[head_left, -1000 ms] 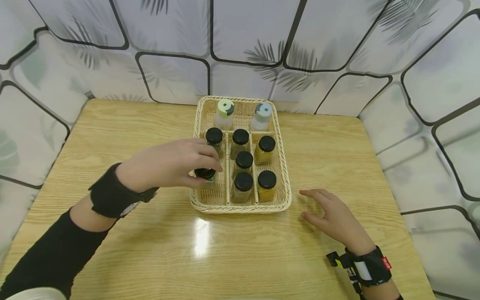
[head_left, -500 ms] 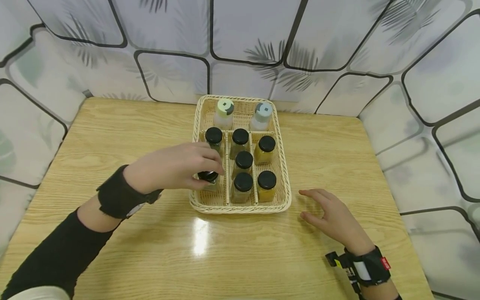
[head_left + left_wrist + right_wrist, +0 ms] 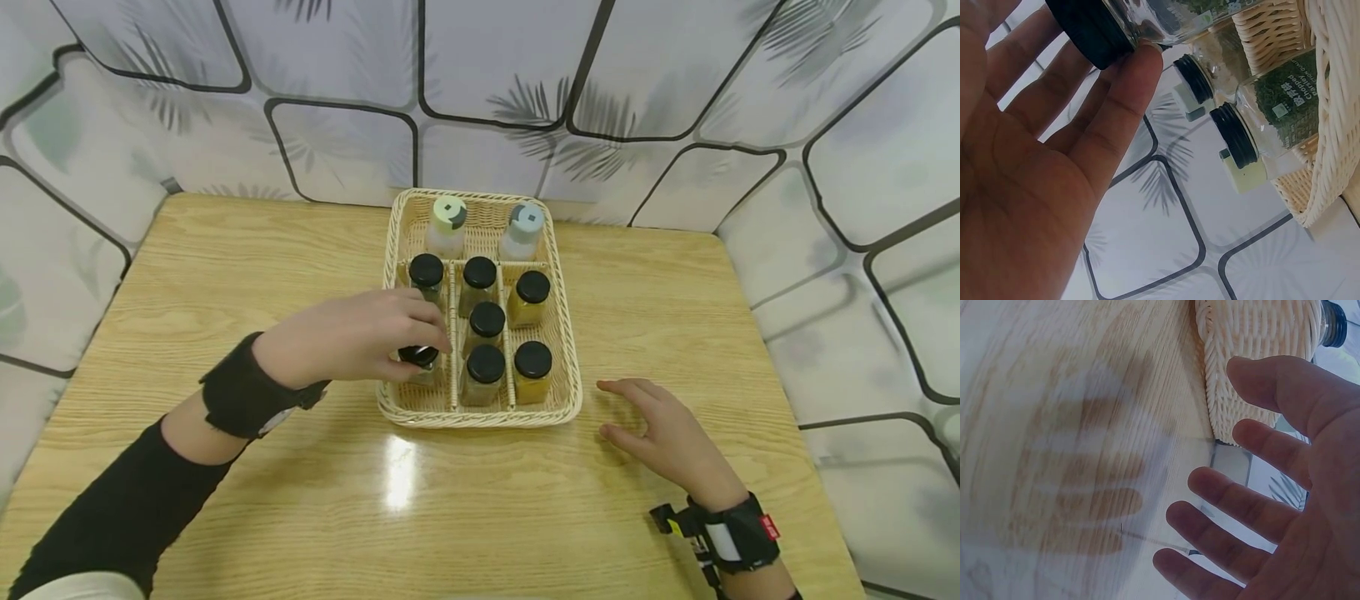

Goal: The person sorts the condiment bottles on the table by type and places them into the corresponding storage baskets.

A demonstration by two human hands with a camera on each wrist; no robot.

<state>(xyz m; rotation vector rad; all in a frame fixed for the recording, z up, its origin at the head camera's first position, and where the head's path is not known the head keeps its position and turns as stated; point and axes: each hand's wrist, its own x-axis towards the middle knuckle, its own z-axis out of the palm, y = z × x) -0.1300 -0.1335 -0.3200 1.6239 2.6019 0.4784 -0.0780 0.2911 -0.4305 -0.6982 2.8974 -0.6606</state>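
My left hand (image 3: 367,337) reaches over the left side of a wicker basket (image 3: 480,420). Its thumb and fingers pinch the black lid of a glass spice jar (image 3: 418,357) in the near part of the left compartment. Up close in the left wrist view, fingertips touch this jar's black lid (image 3: 1091,31); green flakes show through its glass. Behind it stands a jar labelled chopped parsley (image 3: 1288,100). My right hand (image 3: 667,429) hovers at the table just right of the basket, fingers spread and holding nothing.
Three black-lidded jars line the middle compartment, among them the nearest one (image 3: 483,375). Yellow spice fills two jars on the right, such as the front one (image 3: 533,371). A green-capped bottle (image 3: 447,225) and a blue-capped bottle (image 3: 522,232) stand at the back. Patterned fabric (image 3: 480,67) surrounds the table (image 3: 480,508).
My left hand has shifted slightly right and toward me, and the jar it pinches has moved with it. My right hand stays nearly still.
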